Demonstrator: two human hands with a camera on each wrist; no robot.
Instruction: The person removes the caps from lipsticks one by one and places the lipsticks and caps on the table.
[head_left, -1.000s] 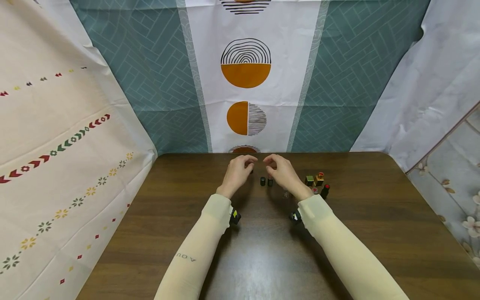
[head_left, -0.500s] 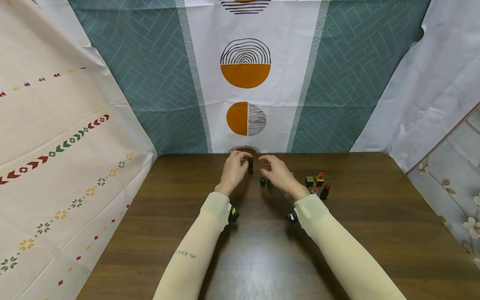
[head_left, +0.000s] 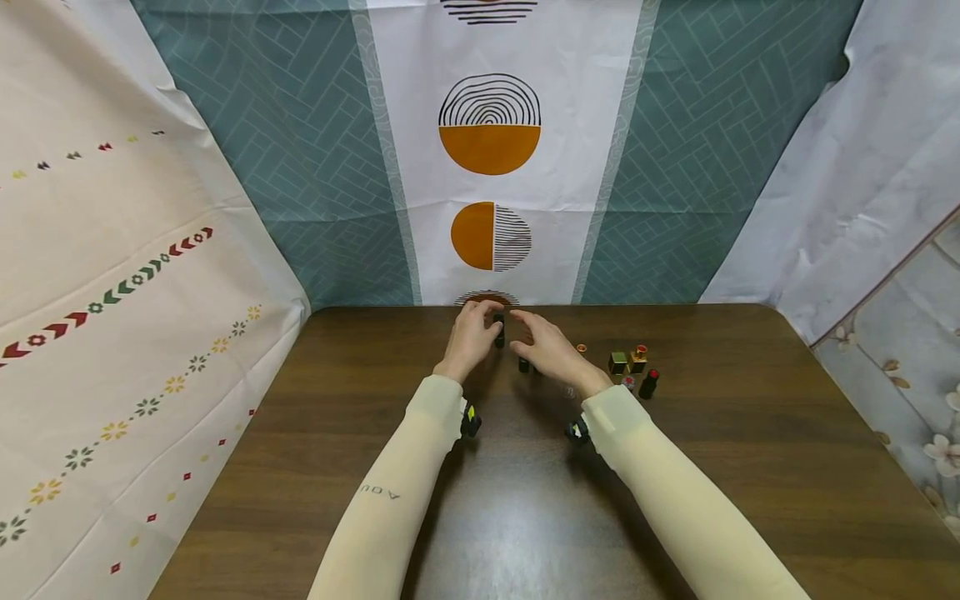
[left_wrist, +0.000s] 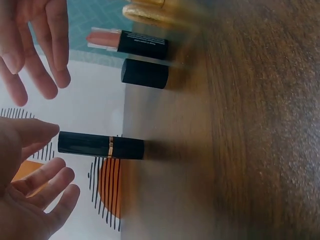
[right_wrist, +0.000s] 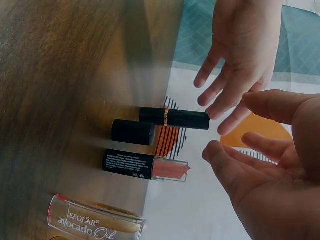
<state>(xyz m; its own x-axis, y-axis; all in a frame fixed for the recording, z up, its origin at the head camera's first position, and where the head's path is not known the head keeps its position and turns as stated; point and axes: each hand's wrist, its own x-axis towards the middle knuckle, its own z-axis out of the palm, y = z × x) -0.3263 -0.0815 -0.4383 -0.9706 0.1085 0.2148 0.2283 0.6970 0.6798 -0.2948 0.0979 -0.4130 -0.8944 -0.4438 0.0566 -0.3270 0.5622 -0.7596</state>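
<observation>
A closed black lipstick (head_left: 499, 332) with a thin copper band stands upright near the table's back edge. My left hand (head_left: 469, 342) is just left of it, fingers loosely spread; in the left wrist view a fingertip is at the top of the lipstick (left_wrist: 85, 143), and I cannot tell if it touches. To the right my right hand (head_left: 551, 350) hovers with relaxed fingers, holding nothing. Below and between the hands stand a black cap (right_wrist: 132, 132) and an uncapped lipstick (right_wrist: 127, 165) with a pinkish bullet in a clear sleeve; my right hand mostly hides the latter in the head view.
Right of my right hand stand a gold square cap (head_left: 618, 362), a gold lipstick (head_left: 638, 360) and a black lipstick with a red bullet (head_left: 648, 384). A clear avocado oil tube (right_wrist: 90, 220) is nearer my right wrist. Patterned cloth hangs behind the table.
My left hand has shifted slightly left, bringing the closed black lipstick into view. My right hand has drifted left and a little down, covering more of the uncapped lipstick.
</observation>
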